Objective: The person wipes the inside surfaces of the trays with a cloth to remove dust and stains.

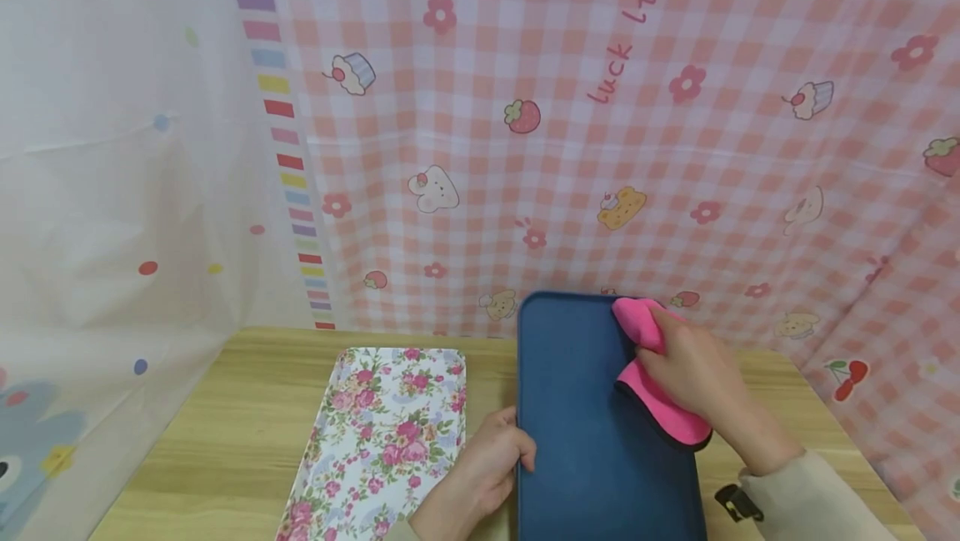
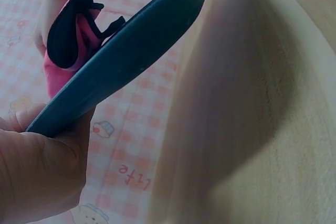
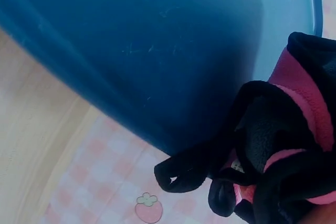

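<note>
A dark blue tray (image 1: pixel 581 424) is held tilted up off the wooden table. My left hand (image 1: pixel 487 462) grips its left edge, the thumb over the inner face; in the left wrist view the fingers wrap behind the rim of the tray (image 2: pixel 131 51). My right hand (image 1: pixel 693 370) grips a bunched pink cloth (image 1: pixel 663 408) with black edging against the tray's upper right part. Close up in the right wrist view, folds and a loop of the cloth (image 3: pixel 262 145) lie over the tray's edge. Pale scratch-like marks show on the blue surface (image 3: pixel 152 48).
A white tray with a pink rose pattern (image 1: pixel 390 433) lies on the wooden table (image 1: pixel 202 441), left of my left hand. A pink checked curtain (image 1: pixel 480 149) hangs behind the table and along the right side. A whitish sheet (image 1: pixel 127 191) with coloured dots hangs at the left.
</note>
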